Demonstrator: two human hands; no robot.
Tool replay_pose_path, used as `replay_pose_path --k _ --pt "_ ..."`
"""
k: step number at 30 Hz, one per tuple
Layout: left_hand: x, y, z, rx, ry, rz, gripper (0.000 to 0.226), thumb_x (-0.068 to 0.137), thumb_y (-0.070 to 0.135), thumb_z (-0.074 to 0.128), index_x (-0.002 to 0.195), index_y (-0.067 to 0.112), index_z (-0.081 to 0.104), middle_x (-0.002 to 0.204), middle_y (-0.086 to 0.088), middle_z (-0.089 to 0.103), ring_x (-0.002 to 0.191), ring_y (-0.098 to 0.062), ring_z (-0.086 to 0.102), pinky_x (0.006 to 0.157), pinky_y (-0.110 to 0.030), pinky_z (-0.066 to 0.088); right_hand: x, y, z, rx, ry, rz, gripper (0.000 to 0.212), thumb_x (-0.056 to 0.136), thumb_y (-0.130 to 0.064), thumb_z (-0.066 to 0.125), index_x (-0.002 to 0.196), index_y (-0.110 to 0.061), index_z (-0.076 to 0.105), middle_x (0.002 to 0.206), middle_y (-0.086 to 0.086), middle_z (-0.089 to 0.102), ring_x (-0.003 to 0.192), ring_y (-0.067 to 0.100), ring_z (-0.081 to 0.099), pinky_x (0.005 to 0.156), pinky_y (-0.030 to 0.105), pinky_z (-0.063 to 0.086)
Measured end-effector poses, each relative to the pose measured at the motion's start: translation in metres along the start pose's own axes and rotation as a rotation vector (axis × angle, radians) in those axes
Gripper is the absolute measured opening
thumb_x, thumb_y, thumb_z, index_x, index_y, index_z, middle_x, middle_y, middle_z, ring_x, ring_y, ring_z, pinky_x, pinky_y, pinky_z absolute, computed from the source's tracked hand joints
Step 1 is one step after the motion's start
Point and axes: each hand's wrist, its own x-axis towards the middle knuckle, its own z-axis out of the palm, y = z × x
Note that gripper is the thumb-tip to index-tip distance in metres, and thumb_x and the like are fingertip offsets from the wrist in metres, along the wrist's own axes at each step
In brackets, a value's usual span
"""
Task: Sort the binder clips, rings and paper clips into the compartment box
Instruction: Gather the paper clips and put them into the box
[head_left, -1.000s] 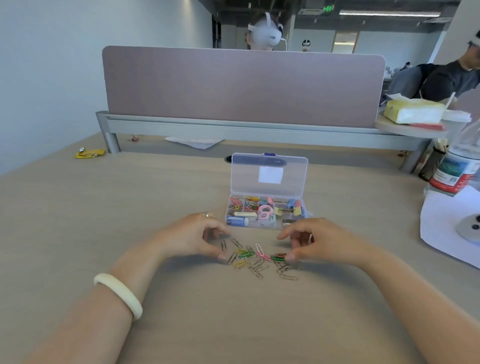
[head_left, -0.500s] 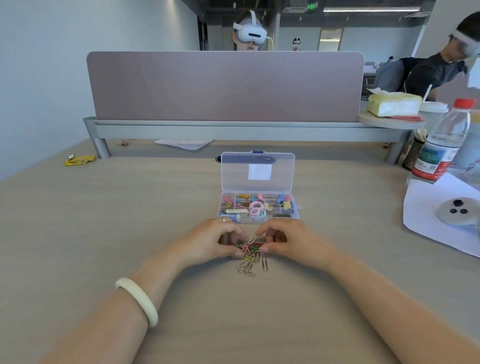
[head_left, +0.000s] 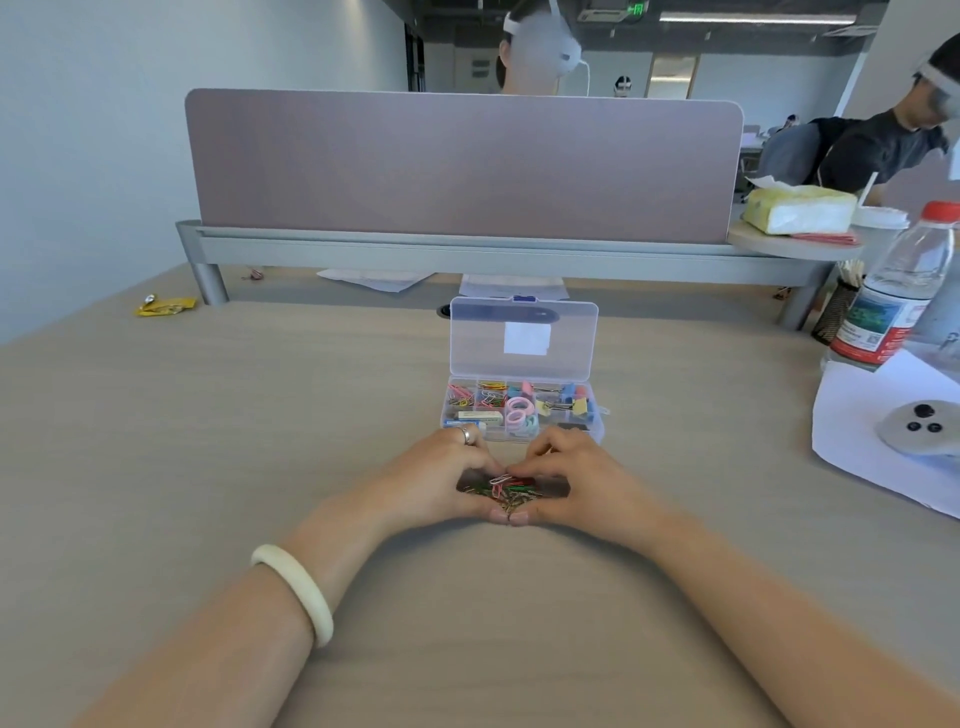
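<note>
A small heap of coloured paper clips (head_left: 506, 491) lies on the wooden table just in front of the compartment box (head_left: 600, 415). My left hand (head_left: 431, 483) and my right hand (head_left: 587, 483) are cupped round the heap from either side. Thumbs meet at the near side, fingertips at the far side. The clear box stands open with its lid (head_left: 561, 343) upright. Inside it are paper clips (head_left: 478, 395) at the left, pink rings (head_left: 518, 410) in the middle and binder clips (head_left: 571, 402) at the right.
A mauve divider panel (head_left: 462, 166) closes the far edge of the table, with people behind it. At the right are a water bottle (head_left: 893, 291), a white sheet (head_left: 857, 415) with a grey device (head_left: 919, 426), and a mesh cup (head_left: 836, 306). A yellow wrapper (head_left: 166, 305) lies far left.
My hands have come together from either side. The scattered paper clips are pushed into one tight heap between them.
</note>
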Motion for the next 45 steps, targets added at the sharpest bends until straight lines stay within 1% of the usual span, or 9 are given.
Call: replay_pose_path --k 4,9,16,18,28,31,35,39,45 --pt "0.001 0.000 0.000 0.030 0.035 0.015 0.026 0.076 0.028 0.071 0.100 0.018 0.070 0.089 0.008 0.048 0.082 -0.009 0.051 0.075 -0.026 0.043 0.000 0.000 0.007 0.111 0.045 -0.019 0.030 0.073 -0.029 0.075 0.102 -0.023 0.071 0.089 -0.007 0.050 0.086 0.004 0.050 0.078 0.011 0.038" --pt "-0.001 0.004 0.001 0.133 0.100 0.059 0.022 0.082 0.023 0.064 0.102 0.016 0.069 0.091 0.001 0.056 0.080 -0.008 0.049 0.060 -0.012 0.030 -0.001 -0.002 0.008 0.041 0.064 -0.068 0.022 0.080 -0.023 0.069 0.101 -0.017 0.071 0.090 -0.003 0.054 0.075 -0.003 0.048 0.074 0.008 0.037" --pt "0.001 0.006 0.009 0.291 0.203 0.128 0.021 0.081 0.020 0.052 0.091 0.011 0.068 0.086 -0.009 0.064 0.083 -0.025 0.058 0.067 -0.022 0.032 -0.002 -0.003 0.015 -0.162 0.159 -0.085 0.024 0.082 -0.023 0.052 0.095 -0.012 0.069 0.091 0.007 0.065 0.086 0.021 0.061 0.077 0.028 0.047" --pt "0.002 0.005 0.010 0.302 0.217 0.130 0.022 0.081 0.021 0.050 0.087 0.010 0.068 0.083 -0.009 0.064 0.081 -0.025 0.059 0.065 -0.023 0.033 0.000 -0.003 0.015 -0.169 0.187 -0.082 0.019 0.084 -0.020 0.054 0.094 -0.010 0.068 0.091 0.008 0.065 0.085 0.021 0.060 0.075 0.021 0.041" --pt "0.004 -0.002 0.009 -0.006 0.292 0.030 0.011 0.083 0.021 0.063 0.087 0.013 0.071 0.079 -0.006 0.067 0.067 -0.007 0.050 0.065 -0.026 0.041 0.005 0.006 0.008 0.069 0.251 0.030 0.009 0.083 -0.015 0.064 0.086 -0.011 0.071 0.072 -0.012 0.056 0.071 -0.007 0.052 0.064 0.005 0.037" --pt "0.003 -0.002 0.007 -0.135 0.310 -0.012 0.009 0.080 0.022 0.067 0.083 0.016 0.072 0.066 0.000 0.064 0.056 -0.002 0.049 0.055 -0.015 0.036 0.004 0.008 0.002 0.200 0.235 0.100 0.006 0.082 -0.016 0.065 0.080 -0.016 0.071 0.069 -0.010 0.060 0.062 0.000 0.050 0.058 0.008 0.038" --pt "0.002 -0.004 0.004 -0.296 0.325 -0.078 0.008 0.079 0.017 0.068 0.084 0.015 0.073 0.067 -0.008 0.065 0.056 -0.003 0.048 0.054 -0.018 0.036 0.002 0.010 -0.009 0.406 0.245 0.184 0.015 0.082 -0.014 0.066 0.071 -0.024 0.068 0.056 -0.013 0.062 0.054 -0.003 0.052 0.056 0.006 0.039" --pt "0.002 -0.005 0.003 -0.438 0.324 -0.121 0.011 0.078 0.017 0.069 0.086 0.011 0.073 0.061 0.010 0.060 0.051 0.004 0.047 0.052 -0.010 0.035 0.025 0.003 -0.028 0.530 0.284 0.234 0.014 0.083 -0.011 0.065 0.071 -0.018 0.069 0.057 -0.005 0.060 0.047 0.000 0.050 0.054 0.010 0.043" --pt "0.003 -0.010 0.003 -0.582 0.336 -0.141 0.007 0.079 0.012 0.068 0.081 0.006 0.072 0.053 0.011 0.055 0.046 0.000 0.042 0.047 -0.012 0.034 0.099 -0.001 -0.028 0.370 0.316 0.249 0.012 0.085 -0.016 0.064 0.089 -0.007 0.071 0.073 0.000 0.065 0.060 0.003 0.055 0.057 0.014 0.046"
